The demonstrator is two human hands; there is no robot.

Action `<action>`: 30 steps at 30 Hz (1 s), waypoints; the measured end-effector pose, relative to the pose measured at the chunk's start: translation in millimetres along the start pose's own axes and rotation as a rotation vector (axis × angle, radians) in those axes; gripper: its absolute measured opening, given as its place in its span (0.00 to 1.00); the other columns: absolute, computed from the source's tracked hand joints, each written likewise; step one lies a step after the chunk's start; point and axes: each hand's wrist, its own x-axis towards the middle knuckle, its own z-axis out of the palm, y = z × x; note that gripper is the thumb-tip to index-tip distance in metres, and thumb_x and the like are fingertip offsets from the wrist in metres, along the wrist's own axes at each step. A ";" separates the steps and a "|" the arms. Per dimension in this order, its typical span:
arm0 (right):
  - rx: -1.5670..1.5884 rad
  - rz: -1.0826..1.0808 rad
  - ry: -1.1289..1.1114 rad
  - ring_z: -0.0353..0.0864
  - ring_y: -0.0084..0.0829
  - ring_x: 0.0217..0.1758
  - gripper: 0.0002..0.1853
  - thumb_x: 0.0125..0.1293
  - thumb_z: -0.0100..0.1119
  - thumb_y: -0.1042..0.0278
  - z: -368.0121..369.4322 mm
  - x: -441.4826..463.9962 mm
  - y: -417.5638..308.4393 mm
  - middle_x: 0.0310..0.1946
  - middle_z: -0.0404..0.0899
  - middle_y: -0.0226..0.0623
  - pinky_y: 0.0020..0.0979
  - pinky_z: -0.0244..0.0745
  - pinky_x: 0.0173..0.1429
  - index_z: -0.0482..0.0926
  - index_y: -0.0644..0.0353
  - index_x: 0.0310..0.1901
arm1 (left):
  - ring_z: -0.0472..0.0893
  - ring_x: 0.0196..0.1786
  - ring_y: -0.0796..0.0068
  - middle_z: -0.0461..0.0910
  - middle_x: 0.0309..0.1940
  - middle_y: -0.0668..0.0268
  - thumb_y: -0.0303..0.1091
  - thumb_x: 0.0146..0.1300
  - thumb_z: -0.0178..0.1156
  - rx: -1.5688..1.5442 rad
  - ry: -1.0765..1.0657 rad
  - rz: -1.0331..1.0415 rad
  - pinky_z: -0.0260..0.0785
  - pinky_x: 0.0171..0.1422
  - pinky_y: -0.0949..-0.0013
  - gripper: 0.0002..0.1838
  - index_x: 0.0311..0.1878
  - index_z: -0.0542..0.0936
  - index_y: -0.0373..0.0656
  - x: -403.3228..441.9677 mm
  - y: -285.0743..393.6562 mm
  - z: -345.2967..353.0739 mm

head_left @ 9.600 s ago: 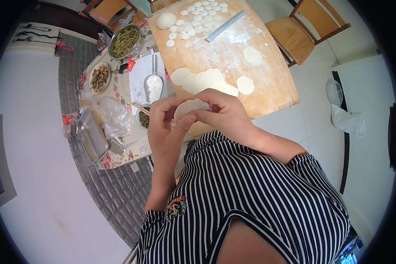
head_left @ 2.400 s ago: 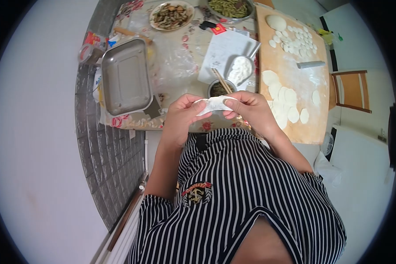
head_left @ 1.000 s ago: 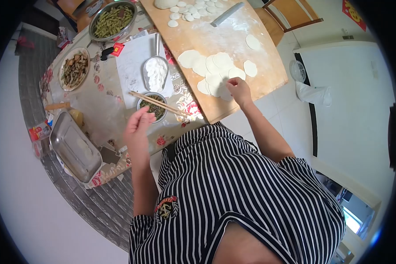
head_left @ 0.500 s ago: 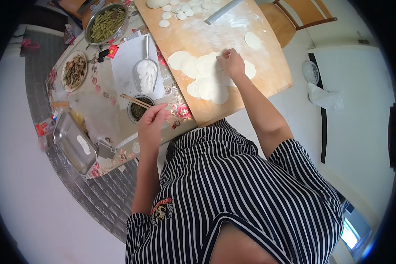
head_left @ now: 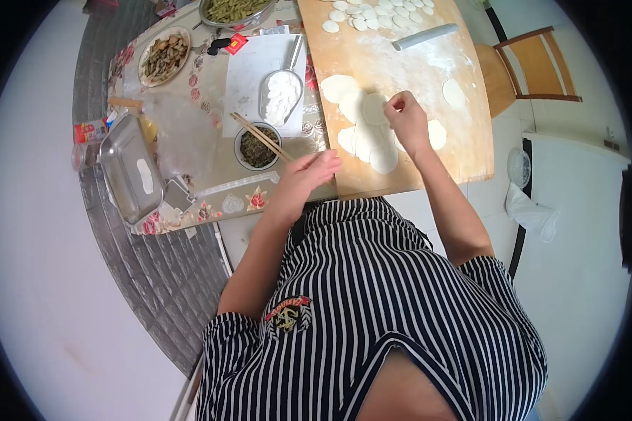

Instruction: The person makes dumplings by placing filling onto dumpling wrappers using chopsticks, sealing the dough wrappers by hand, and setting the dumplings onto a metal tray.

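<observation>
My right hand [head_left: 407, 121] pinches the right edge of a round dough wrapper [head_left: 375, 110], which looks raised over other wrappers on the wooden board [head_left: 435, 77]. Several flat wrappers [head_left: 339, 89] overlap beneath and around it. My left hand [head_left: 307, 179] is empty, its fingers stretched toward the board's near left edge. Just left of it stands a bowl of dark green filling [head_left: 258, 149], with a pair of chopsticks [head_left: 249, 128] resting across it.
A grey rolling pin [head_left: 425, 36] and several small dough pieces [head_left: 383, 15] lie on the board's far part. On the table are a scoop of flour [head_left: 282, 97], a plate of food [head_left: 165, 56] and a steel tray [head_left: 128, 175]. A wooden chair [head_left: 541, 67] stands right.
My left hand has moved from beside the chopsticks toward the board, its fingers now straighter. My right hand has drawn a wrapper up from the overlapping ones. The camera view has shifted.
</observation>
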 end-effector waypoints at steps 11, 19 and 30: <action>0.685 0.094 -0.609 0.78 0.23 0.24 0.06 0.68 0.60 0.71 56.8 -90.4 -64.1 0.27 0.81 0.33 0.21 0.74 0.28 0.75 0.60 0.43 | 0.66 0.71 0.59 0.68 0.65 0.54 0.39 0.74 0.49 -0.843 -0.023 0.338 0.62 0.74 0.54 0.25 0.69 0.60 0.36 0.2 -4.8 -26.4; -0.591 -1.196 -0.350 0.58 0.43 0.75 0.34 0.60 0.58 0.72 124.3 -45.5 -33.1 0.72 0.60 0.35 0.44 0.57 0.76 0.67 0.33 0.68 | 0.70 0.67 0.58 0.71 0.61 0.53 0.33 0.73 0.52 -0.824 0.414 0.278 0.66 0.72 0.57 0.24 0.68 0.63 0.34 -65.7 -30.7 -122.7; -0.518 -1.409 -0.506 0.58 0.40 0.76 0.29 0.61 0.56 0.71 153.0 -47.8 -45.9 0.72 0.61 0.34 0.43 0.50 0.80 0.72 0.37 0.65 | 0.73 0.65 0.60 0.73 0.61 0.57 0.32 0.74 0.48 -0.999 0.550 0.305 0.70 0.69 0.59 0.20 0.67 0.66 0.38 -110.4 -72.3 -158.8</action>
